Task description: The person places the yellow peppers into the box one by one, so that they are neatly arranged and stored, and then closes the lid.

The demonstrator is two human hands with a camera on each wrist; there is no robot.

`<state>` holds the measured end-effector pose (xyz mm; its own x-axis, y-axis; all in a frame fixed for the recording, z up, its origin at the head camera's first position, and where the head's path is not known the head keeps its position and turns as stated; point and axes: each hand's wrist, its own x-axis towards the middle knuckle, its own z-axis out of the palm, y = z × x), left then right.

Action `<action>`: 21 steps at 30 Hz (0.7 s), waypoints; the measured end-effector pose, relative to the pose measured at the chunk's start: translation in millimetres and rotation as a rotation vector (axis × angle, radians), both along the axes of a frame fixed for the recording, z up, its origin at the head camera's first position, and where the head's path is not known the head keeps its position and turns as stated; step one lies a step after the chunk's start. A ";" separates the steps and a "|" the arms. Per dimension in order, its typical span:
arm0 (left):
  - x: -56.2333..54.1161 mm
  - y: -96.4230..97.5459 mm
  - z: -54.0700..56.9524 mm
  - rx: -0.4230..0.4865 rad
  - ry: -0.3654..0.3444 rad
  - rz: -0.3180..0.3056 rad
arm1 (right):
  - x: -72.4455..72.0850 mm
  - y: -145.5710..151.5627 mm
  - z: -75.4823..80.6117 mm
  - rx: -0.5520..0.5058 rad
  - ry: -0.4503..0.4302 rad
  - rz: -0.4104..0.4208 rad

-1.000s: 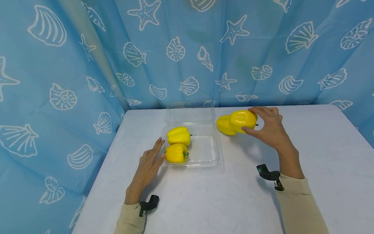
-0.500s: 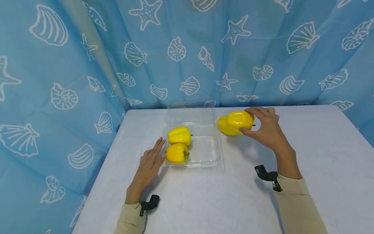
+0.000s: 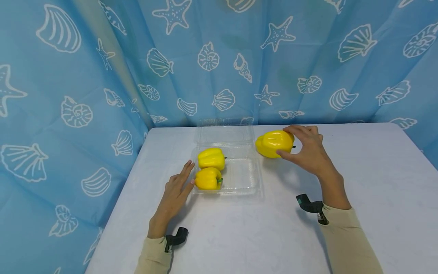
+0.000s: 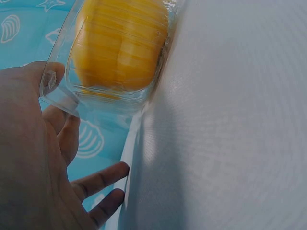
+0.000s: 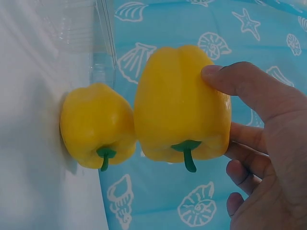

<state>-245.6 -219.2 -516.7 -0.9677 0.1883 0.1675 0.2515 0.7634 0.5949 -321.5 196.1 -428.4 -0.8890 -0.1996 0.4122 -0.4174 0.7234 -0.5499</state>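
Note:
My right hand (image 3: 309, 150) holds a yellow bell pepper (image 3: 275, 140) between thumb and fingers, its green stem facing me in the right wrist view. Lower down, against the table, sits another yellow bell pepper (image 5: 96, 124), mostly hidden by the held one in the head view. A clear plastic clamshell container (image 3: 243, 175) lies unfolded left of them. Two yellow bell peppers, a rear one (image 3: 211, 159) and a front one (image 3: 208, 179), lie along its left side. With fingers extended, my left hand (image 3: 174, 194) touches the container's left rim.
The container's clear lid (image 3: 226, 134) is folded back toward the blue shell-patterned curtain (image 3: 191, 68). A white cloth (image 3: 239, 236) covers the table. Black camera mounts sit on both wrists, the left mount (image 3: 177, 236) and the right mount (image 3: 309, 203).
My right hand has moved slightly left with its bell pepper, which now covers more of the pepper beneath it. The left hand keeps its place at the container.

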 end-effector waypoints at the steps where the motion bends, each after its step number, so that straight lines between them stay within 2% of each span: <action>1: -0.2 0.0 -0.2 -0.002 0.000 0.001 | 0.0 -0.4 -0.1 -0.001 -0.004 0.000; 21: 0.5 0.4 0.9 0.000 0.011 -0.001 | 1.1 -12.0 0.4 -0.022 0.009 0.041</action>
<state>-245.1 -218.8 -515.9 -0.9656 0.1890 0.1785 0.2588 0.7634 0.5918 -320.3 184.1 -427.9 -0.8764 -0.2261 0.4252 -0.4514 0.6933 -0.5618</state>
